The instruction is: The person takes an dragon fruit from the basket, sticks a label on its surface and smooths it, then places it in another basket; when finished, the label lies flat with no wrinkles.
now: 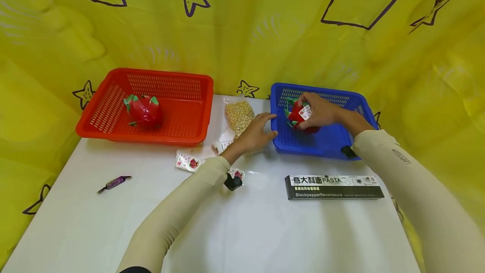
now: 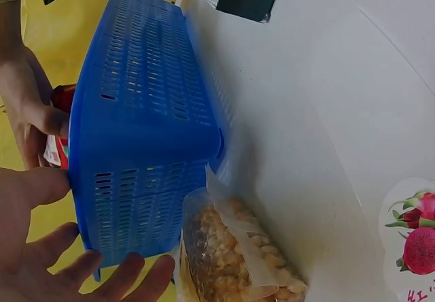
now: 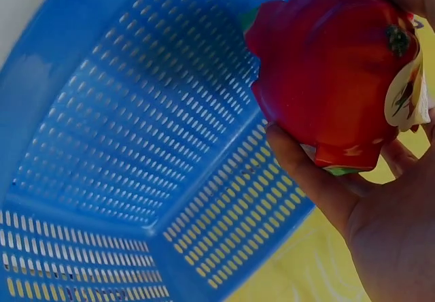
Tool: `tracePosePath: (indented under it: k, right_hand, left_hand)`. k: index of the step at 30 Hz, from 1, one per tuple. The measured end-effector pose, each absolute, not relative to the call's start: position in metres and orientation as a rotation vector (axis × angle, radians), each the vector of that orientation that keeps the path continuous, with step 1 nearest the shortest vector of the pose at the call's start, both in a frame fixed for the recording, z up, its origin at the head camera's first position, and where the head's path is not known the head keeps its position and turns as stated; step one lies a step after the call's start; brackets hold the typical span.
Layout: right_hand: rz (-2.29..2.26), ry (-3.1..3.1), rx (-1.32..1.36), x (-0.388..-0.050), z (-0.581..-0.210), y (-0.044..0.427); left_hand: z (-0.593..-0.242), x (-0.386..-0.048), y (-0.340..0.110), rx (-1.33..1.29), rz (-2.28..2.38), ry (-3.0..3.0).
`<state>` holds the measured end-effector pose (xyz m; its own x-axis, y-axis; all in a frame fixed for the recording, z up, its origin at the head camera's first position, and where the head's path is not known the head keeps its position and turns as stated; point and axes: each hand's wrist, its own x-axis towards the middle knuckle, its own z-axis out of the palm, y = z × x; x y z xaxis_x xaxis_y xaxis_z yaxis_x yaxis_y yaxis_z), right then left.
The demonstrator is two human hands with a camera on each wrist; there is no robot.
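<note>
My right hand [image 1: 321,109] grips a red dragon fruit [image 3: 326,77] with green-tipped scales, fingers and thumb around its sides. A white label [image 1: 305,112] is on the fruit's side. The fruit is within the blue basket [image 1: 322,153], in its left part; whether it touches the floor I cannot tell. At the basket's left rim is my left hand [image 1: 254,135], its fingers spread and loosely bent. In the left wrist view the thumb meets the rim and the other fingers lie along the outer wall. Beneath and behind that hand stands a clear bag of corn kernels [image 1: 238,115].
Another dragon fruit [image 1: 145,111] sits in a red basket [image 1: 204,108] at the left. A pasta box [image 1: 335,187] lies in front of the blue basket. A purple-wrapped candy [image 1: 114,183] and dragon-fruit labels [image 1: 188,161] are on the white table. Yellow cloth [image 1: 235,33] hangs behind.
</note>
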<state>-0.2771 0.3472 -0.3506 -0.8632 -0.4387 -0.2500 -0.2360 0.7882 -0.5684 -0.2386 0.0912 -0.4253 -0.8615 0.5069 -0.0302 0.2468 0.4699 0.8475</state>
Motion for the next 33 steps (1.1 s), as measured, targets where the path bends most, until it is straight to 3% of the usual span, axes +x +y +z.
tracePosePath:
  k: [10, 33]
  right_hand:
    - [-0.421, 2.597, -0.553, -0.279, -0.378, 0.331]
    - [-0.361, 2.468, -0.476, -0.289, -0.369, 0.308]
  left_hand:
    - [-0.429, -0.236, 0.088, 0.672, 1.377, 2.399]
    - [-0.434, -0.235, 0.09, 0.669, 1.45, 2.348]
